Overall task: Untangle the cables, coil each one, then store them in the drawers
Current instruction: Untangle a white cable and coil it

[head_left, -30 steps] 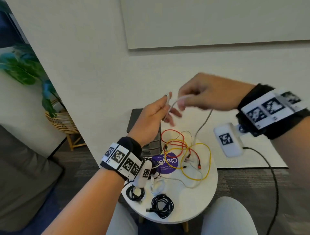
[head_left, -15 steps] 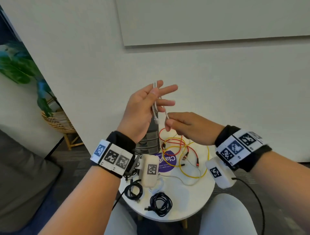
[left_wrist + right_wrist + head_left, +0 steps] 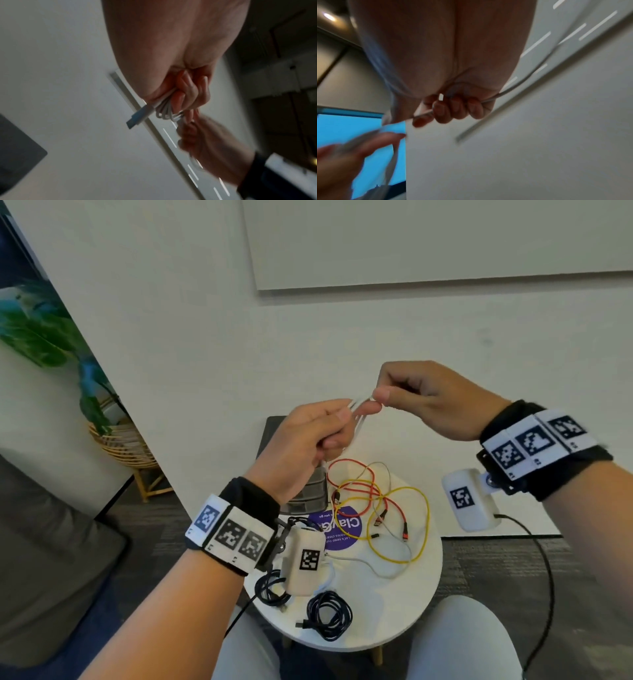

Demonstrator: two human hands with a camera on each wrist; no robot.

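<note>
Raised above the small round table (image 3: 404, 607), my left hand (image 3: 318, 436) curls round a bundle of white cable (image 3: 358, 405). In the left wrist view the white cable loops (image 3: 164, 108) and a USB plug (image 3: 139, 117) stick out of that fist. My right hand (image 3: 404, 398) pinches the white cable's free end beside the left fingers; the right wrist view shows this strand (image 3: 489, 100) passing under its curled fingers (image 3: 453, 108). On the table lie tangled red (image 3: 356, 484), yellow (image 3: 404, 515) and pale cables, two black coils (image 3: 329, 614) and a grey drawer unit (image 3: 308, 491).
A purple round sticker (image 3: 342, 529) lies on the table top. A potted plant in a wicker basket (image 3: 116, 440) stands at the left, with a grey sofa (image 3: 41, 542) nearer me. My knees (image 3: 462, 642) sit under the table's front edge. A white wall rises behind.
My right hand rose from below the left hand to level with it, still holding the white cable. The left fingers, spread half a second ago, now curl round the bundle.
</note>
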